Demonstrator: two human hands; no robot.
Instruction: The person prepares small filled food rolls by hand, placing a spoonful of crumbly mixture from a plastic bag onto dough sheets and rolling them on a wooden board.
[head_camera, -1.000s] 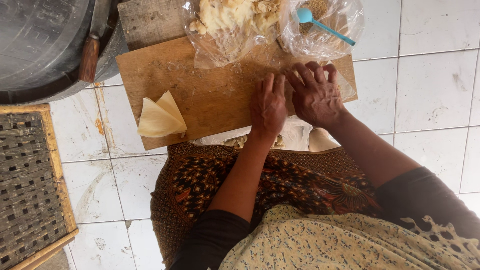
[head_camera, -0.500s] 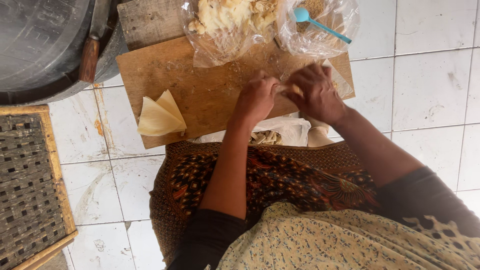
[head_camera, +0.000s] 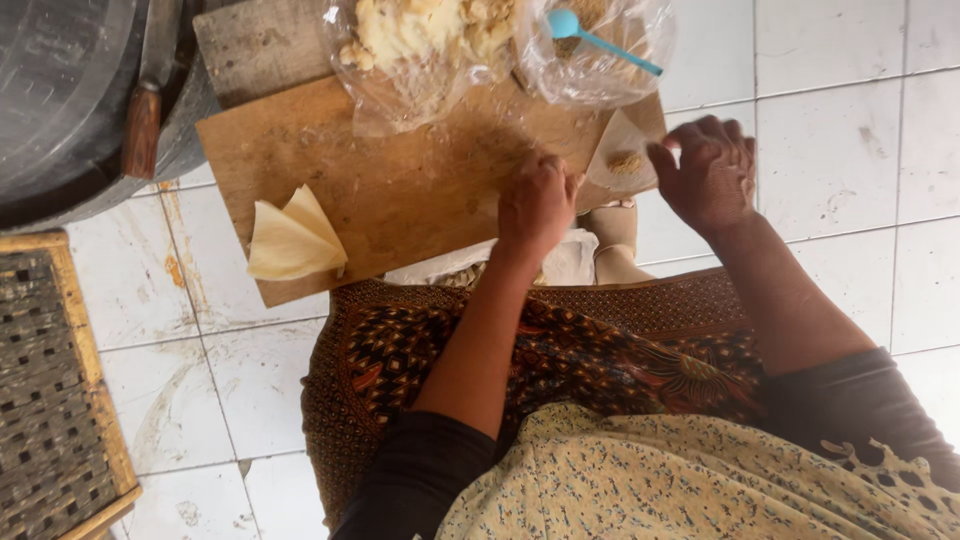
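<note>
- Wrapper sheet (head_camera: 622, 152), pale and triangular, lies at the right end of the wooden board (head_camera: 380, 190) with a small mound of crumbly filling (head_camera: 626, 162) sitting on it.
- Right hand (head_camera: 708, 170) is at the sheet's right edge, fingertips curled onto or just against it; whether it pinches the edge or only presses, I cannot tell.
- Left hand (head_camera: 537, 205) is loosely fisted on the board just left of the sheet, knuckles up; nothing shows inside it, so what it grips, if anything, is hidden.
- Big change from a moment ago: both hands were bunched together over this spot, covering the sheet. Now they have parted, and the sheet with its filling is laid bare between them.
- That reads to me as the wrapper loaded and opened out, ready for handling, not yet folded.
- Two folded pale triangles (head_camera: 293, 238) sit at the board's left end, well apart from the hands and unmoved.
- Beyond the board: a clear bag of pale lumpy dough (head_camera: 420, 40) and a second clear bag (head_camera: 590, 60) with a blue spoon (head_camera: 600, 38) lying across it, both where they were.
- Far left, a woven tray (head_camera: 55, 400) rests on the white floor tiles (head_camera: 860, 120).
</note>
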